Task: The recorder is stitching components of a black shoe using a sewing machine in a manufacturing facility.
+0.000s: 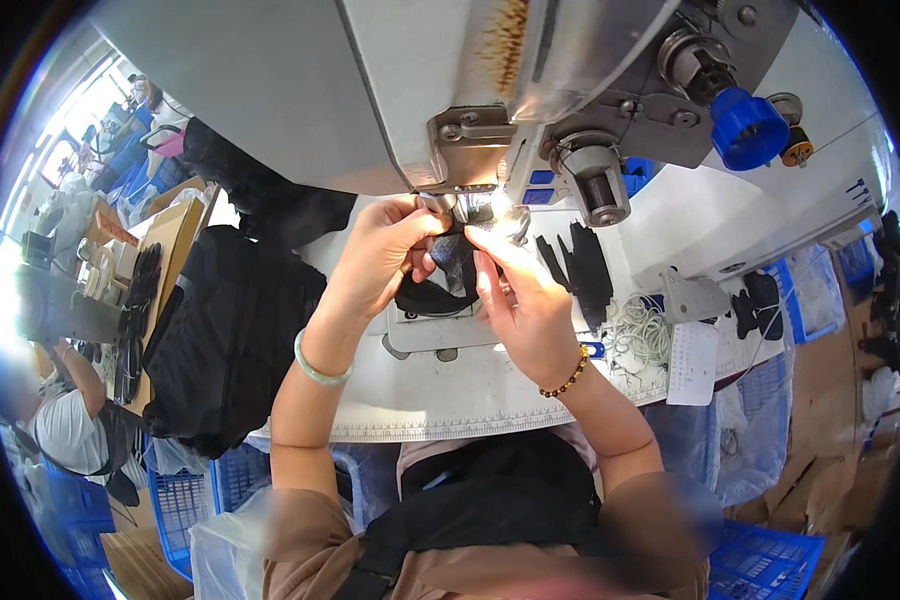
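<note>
A small piece of black fabric (452, 268) is pinched between both my hands, just in front of the needle area of a white sewing machine (260, 90). My left hand (388, 255) grips its left edge, thumb and fingers closed. On the other side my right hand (520, 290) pinches it near the top with thumb and forefinger. The lit metal presser area (478, 208) is right beyond my fingertips, and the needle itself cannot be made out. The lower part of the fabric lies over the machine bed.
Black fabric strips (585, 270) and a tangle of pale cord (640, 330) lie right of my hands. A big black fabric pile (235, 330) sits at the left. Blue crates (765, 545) stand below the table. Another person (70, 425) sits far left.
</note>
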